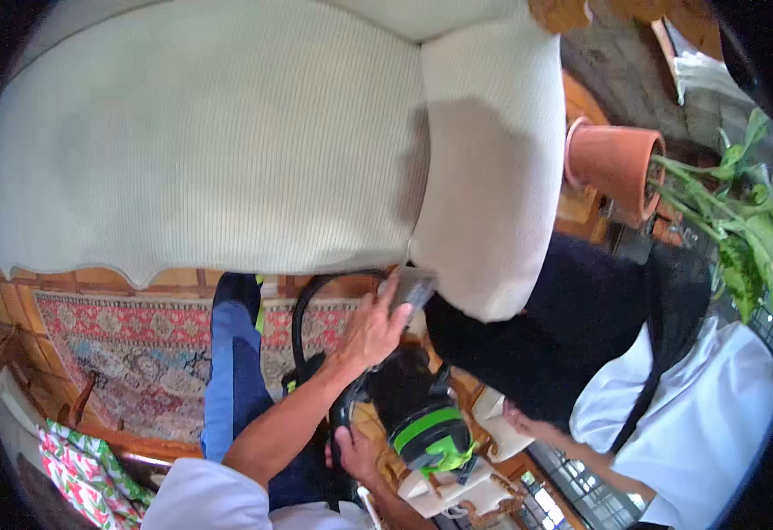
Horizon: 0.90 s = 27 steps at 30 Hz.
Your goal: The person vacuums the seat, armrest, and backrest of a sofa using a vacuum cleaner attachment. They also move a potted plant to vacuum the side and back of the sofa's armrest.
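White fabric sleeve (pixel 210 496) up front, left hand (pixel 376 325) curled round a kinda-grey plastic nozzle (pixel 417 288) by a blotchy cream ribbed sofa (pixel 227 159), right hand (pixel 356 452) wrapped round a curvy black hose (pixel 298 320)

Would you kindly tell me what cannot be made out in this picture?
In the head view:
Nozzle: blurred; whether it touches the sofa is unclear.
Right hand: fingers partly hidden by the hose.
Rug: partly hidden by the leg.
Sofa: cut off by the top edge.
Co-worker: cut off by the dark lens edge.

The left hand (pixel 374 329) stretches beyond the right hand (pixel 356 452), both gripping.
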Each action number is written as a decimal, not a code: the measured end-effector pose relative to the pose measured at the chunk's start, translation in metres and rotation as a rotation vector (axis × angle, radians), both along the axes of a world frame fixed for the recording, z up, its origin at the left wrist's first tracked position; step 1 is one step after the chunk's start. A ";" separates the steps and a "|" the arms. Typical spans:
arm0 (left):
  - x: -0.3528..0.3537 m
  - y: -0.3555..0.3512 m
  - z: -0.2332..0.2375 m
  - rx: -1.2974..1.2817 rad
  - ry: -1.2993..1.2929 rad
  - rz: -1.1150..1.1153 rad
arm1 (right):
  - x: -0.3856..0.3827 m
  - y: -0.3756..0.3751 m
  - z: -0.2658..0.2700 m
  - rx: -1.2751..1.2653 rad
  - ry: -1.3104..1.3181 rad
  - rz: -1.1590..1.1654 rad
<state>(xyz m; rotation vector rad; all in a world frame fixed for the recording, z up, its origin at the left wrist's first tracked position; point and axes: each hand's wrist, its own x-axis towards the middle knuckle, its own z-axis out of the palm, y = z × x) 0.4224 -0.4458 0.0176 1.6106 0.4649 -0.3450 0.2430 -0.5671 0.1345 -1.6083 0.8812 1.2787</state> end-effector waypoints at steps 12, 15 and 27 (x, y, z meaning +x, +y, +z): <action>0.242 0.153 -0.009 -0.046 -0.209 0.356 | 0.247 0.104 -0.054 0.033 -0.486 0.450; 0.276 0.165 -0.017 0.000 -0.237 0.368 | 0.288 0.124 -0.048 -0.014 -0.474 0.438; 0.302 0.180 -0.008 0.203 -0.127 0.066 | 0.289 0.146 -0.075 0.138 -0.388 0.166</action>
